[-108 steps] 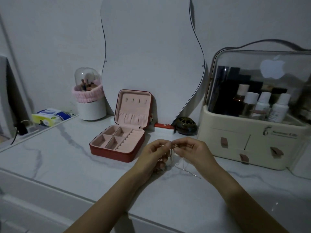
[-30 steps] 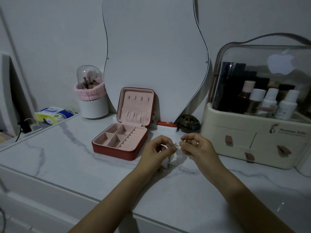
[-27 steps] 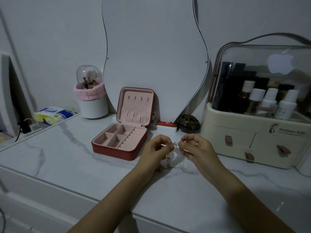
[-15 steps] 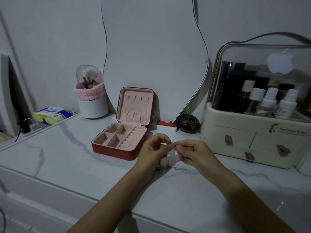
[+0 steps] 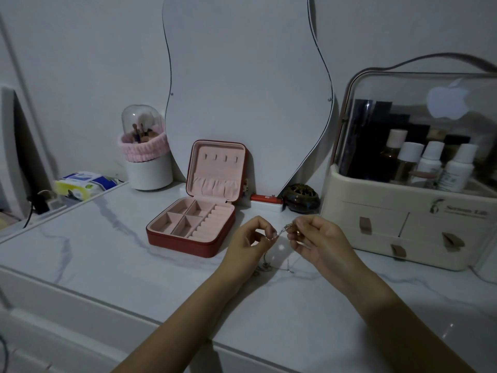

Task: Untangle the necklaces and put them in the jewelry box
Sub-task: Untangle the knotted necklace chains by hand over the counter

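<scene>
Thin tangled necklaces (image 5: 281, 232) stretch between my two hands just above the marble tabletop. My left hand (image 5: 248, 242) pinches one end of the chain, and more chain hangs from it down to the table (image 5: 265, 267). My right hand (image 5: 317, 239), with a ring on one finger, pinches the other end a little higher. A red jewelry box (image 5: 192, 224) stands open to the left of my hands, lid upright, its pink compartments holding nothing that I can see.
A cream cosmetics organizer (image 5: 408, 222) with bottles stands at the right. Behind my hands sit a wavy mirror (image 5: 242, 90), a dark round dish (image 5: 301, 197) and a small red item (image 5: 265, 198). A brush holder (image 5: 146, 152) and a tissue pack (image 5: 80, 184) stand at the back left.
My hands have drawn slightly apart, so a short length of chain now shows taut between the fingertips. The right hand has risen a little. The jewelry box has not moved.
</scene>
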